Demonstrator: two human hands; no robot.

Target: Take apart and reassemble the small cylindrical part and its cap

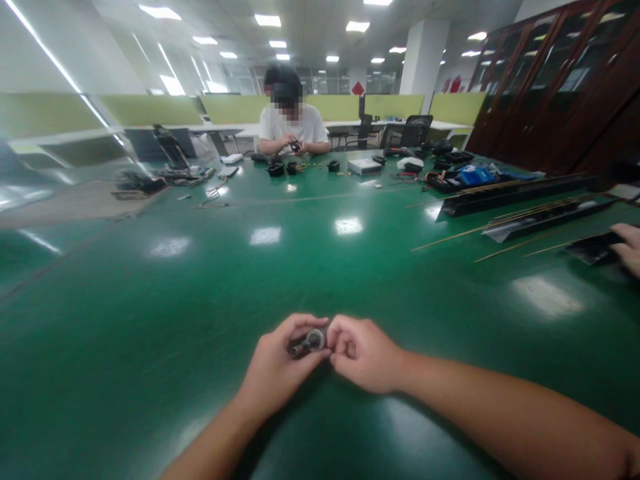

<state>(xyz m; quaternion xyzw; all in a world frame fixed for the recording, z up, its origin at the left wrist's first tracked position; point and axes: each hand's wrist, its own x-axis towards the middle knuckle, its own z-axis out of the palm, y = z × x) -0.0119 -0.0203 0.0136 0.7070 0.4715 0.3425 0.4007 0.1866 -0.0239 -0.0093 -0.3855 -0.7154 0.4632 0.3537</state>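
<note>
Surface: a wide, glossy green table (310, 267), ceiling lights mirrored in it
Near edge: both forearms rest on it
Middle: bare green
Far edge: small black parts (283, 168) and a grey box (365, 166) lie in front of a seated person
Far left corner: a tangle of cables and tools (150, 180)
Right edge: long black trays (520, 193) with thin brass-coloured rods (450, 237) lying across them; a blue item (475, 175) behind

Glossy green table (150, 320), green partitions (150, 109), dark wooden cabinets (560, 73), white pillar (423, 57), ceiling light panels (267, 20).
</note>
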